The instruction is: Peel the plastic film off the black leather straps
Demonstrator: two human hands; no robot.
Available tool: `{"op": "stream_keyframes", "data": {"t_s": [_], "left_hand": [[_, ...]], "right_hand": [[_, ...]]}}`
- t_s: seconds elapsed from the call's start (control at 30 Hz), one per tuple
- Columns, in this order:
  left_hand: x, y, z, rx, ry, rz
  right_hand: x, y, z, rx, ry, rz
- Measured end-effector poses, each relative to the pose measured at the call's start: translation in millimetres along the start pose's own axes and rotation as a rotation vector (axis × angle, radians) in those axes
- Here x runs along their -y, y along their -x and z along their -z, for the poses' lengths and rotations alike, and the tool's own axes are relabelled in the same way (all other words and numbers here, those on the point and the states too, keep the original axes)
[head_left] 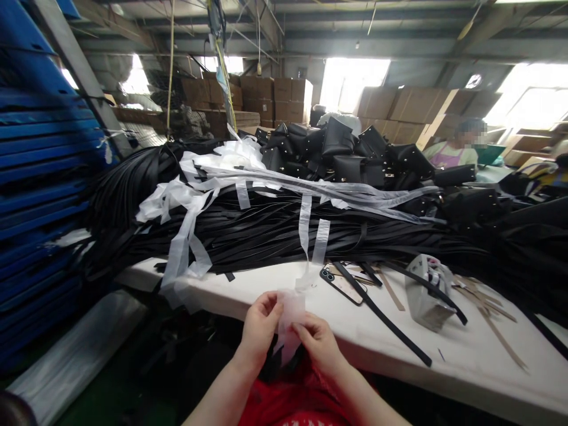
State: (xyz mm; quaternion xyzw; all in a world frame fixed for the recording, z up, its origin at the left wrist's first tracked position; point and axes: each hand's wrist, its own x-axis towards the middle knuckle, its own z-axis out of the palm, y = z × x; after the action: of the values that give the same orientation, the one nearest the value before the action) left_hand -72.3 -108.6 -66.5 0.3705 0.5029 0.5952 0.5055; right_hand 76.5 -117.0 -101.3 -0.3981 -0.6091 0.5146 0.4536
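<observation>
A thin, whitish, see-through strip (293,305) is held between my two hands at the near edge of the white table. My left hand (261,325) pinches its left side with thumb and forefinger. Lower down, my right hand (318,340) pinches its right side. The lower end of the strip hangs toward my lap. Behind my hands, a big heap of long black straps (266,228) stretches across the table (266,278). More white strips (181,260) lie over the straps and droop past the table edge.
To the right are a phone (344,286), a loose black strap (390,322), a grey-white box (426,296) and brown strips (501,331). Black leather-like bags (337,142) are piled behind the straps. Blue stacked panels (39,195) stand left. A person (457,151) is at far right.
</observation>
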Motion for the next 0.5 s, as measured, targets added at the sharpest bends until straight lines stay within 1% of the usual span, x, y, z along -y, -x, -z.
{"op": "stream_keyframes", "data": {"t_s": [0.03,0.1,0.17,0.2,0.23,0.3,0.4,0.5], "left_hand": [[-0.7,1.4,1.8,-0.025,-0.034,-0.071],[-3.2,4.9,5.9,-0.069,-0.166,-0.276],[-6.9,8.3,8.8,-0.05,-0.338,-0.457],[-8.8,9.5,9.1,-0.013,-0.408,-0.49],[-10.3,10.3,8.6,0.034,-0.459,-0.486],[-11.5,10.5,5.8,0.117,-0.49,-0.418],[-6.9,8.3,1.5,0.219,-0.424,-0.273],[1.9,5.3,1.8,0.255,-0.346,-0.155]], "right_hand": [[0.3,-0.8,0.9,-0.028,-0.006,0.003],[1.8,-2.1,3.1,-0.061,-0.012,0.017],[3.5,-2.7,5.1,-0.064,0.01,0.049],[4.3,-2.7,5.8,-0.054,0.028,0.072],[4.8,-2.5,6.2,-0.041,0.046,0.096],[5.4,-1.9,6.2,-0.018,0.081,0.135],[4.6,-0.2,4.7,-0.01,0.111,0.157],[3.1,1.2,3.6,-0.019,0.099,0.148]]}}
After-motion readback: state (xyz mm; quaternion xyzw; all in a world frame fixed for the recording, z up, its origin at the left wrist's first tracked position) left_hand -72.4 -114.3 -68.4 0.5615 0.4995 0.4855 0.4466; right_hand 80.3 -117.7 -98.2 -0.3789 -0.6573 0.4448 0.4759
